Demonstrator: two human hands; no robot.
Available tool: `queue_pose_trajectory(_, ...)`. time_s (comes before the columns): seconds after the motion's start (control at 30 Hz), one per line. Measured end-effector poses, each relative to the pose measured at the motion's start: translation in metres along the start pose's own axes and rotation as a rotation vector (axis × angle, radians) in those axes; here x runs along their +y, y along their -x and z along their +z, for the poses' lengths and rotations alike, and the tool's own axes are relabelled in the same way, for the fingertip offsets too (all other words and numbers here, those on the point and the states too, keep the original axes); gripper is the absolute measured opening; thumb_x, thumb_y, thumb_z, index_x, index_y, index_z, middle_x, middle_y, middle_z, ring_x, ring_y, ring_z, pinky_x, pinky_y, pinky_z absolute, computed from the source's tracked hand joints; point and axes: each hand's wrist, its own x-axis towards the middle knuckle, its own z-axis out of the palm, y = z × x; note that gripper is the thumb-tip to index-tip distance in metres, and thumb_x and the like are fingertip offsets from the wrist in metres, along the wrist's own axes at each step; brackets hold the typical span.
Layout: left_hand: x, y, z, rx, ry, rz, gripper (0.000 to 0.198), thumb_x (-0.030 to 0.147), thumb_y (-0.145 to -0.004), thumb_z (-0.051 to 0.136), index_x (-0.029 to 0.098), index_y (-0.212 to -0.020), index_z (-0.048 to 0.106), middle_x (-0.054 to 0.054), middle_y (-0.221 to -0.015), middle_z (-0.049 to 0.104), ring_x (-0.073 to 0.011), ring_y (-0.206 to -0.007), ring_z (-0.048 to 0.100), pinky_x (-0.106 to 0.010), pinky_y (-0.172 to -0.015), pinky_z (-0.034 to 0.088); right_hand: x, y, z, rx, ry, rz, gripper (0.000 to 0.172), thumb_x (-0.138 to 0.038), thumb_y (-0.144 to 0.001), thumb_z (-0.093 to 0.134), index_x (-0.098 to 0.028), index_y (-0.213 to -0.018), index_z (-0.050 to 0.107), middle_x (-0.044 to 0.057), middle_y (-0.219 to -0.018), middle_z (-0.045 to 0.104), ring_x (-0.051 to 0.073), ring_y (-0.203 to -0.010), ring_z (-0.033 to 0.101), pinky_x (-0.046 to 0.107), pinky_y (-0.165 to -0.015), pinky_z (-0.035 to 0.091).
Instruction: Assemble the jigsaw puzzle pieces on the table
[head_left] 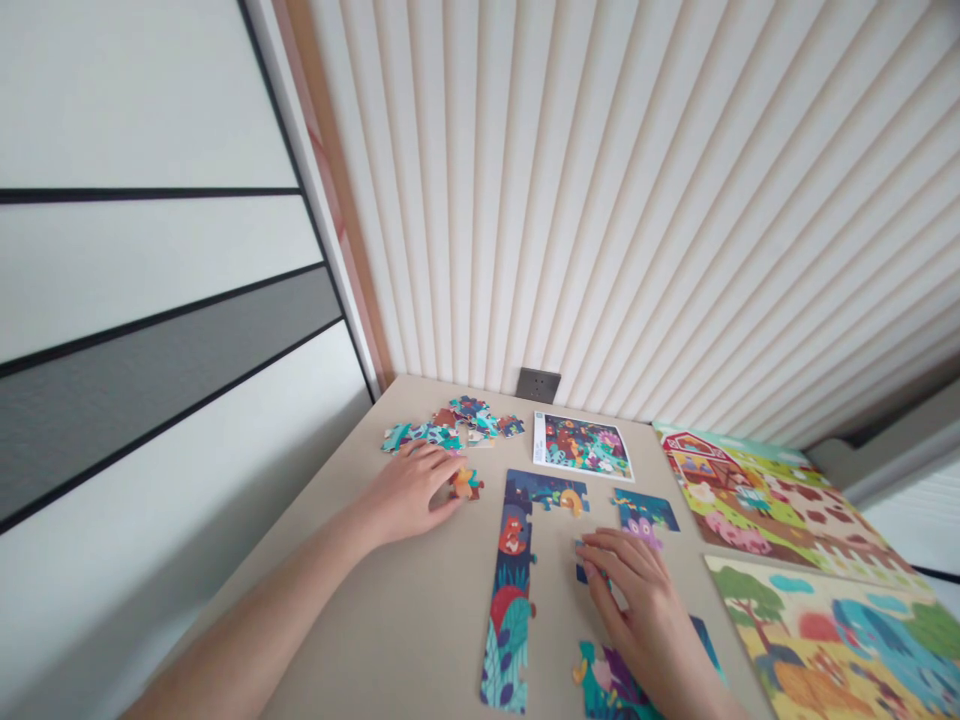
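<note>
My left hand (416,490) lies with fingers stretched and thumb apart at the near edge of a pile of loose puzzle pieces (431,437). An orange puzzle piece (465,485) sits beside its fingers. My right hand (637,595) has its fingertips closed on a dark blue puzzle piece (581,573), mostly hidden beneath them. To its left runs a joined puzzle strip (510,580), bending right along the top. A blue corner section with a purple creature (646,512) is just above the right hand. A green and purple section (607,680) lies below, partly covered by that wrist.
A reference picture card (583,446) lies at the back of the table (375,610). Two assembled puzzles, a farm scene (772,495) and an elephant scene (847,630), lie at the right. Behind stands a pleated wall (525,200) with a dark socket (538,384).
</note>
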Motion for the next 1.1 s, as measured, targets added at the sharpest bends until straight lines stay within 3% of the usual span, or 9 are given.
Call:
queue_pose_trajectory(0.27,-0.019,-0.010,0.011,0.115,-0.043,-0.108,0.031,0.031,-0.102,0.046,0.025,-0.125,0.066,-0.007,-0.120,0.071,-0.0257,-0.115,0.064,-0.042,-0.103,0.049,-0.017,-0.007,-0.003,-0.020,-0.017,-0.049,0.027,-0.019,-0.097,0.056,-0.028,-0.118,0.071,0.009,-0.118,0.072,0.028,-0.116,0.065,0.048,-0.096,0.055)
queue_pose_trajectory(0.6,-0.028,-0.011,0.038,0.135,0.000,-0.038,0.030,0.037,-0.098,0.049,0.028,-0.116,0.071,-0.006,-0.120,0.072,-0.0273,-0.113,0.066,-0.045,-0.105,0.050,-0.034,-0.018,-0.013,0.017,-0.032,-0.037,0.023,-0.015,-0.097,0.055,-0.024,-0.108,0.073,0.009,-0.107,0.074,0.025,-0.107,0.067,0.046,-0.096,0.053)
queue_pose_trajectory(1.1,-0.046,-0.008,0.049,0.117,-0.014,-0.009,0.032,0.042,-0.099,0.047,0.029,-0.116,0.069,-0.006,-0.121,0.071,-0.0296,-0.113,0.066,-0.046,-0.106,0.049,-0.043,-0.026,-0.019,-0.067,0.034,-0.068,0.019,-0.020,-0.100,0.055,-0.023,-0.104,0.073,0.006,-0.106,0.074,0.023,-0.108,0.064,0.041,-0.098,0.045)
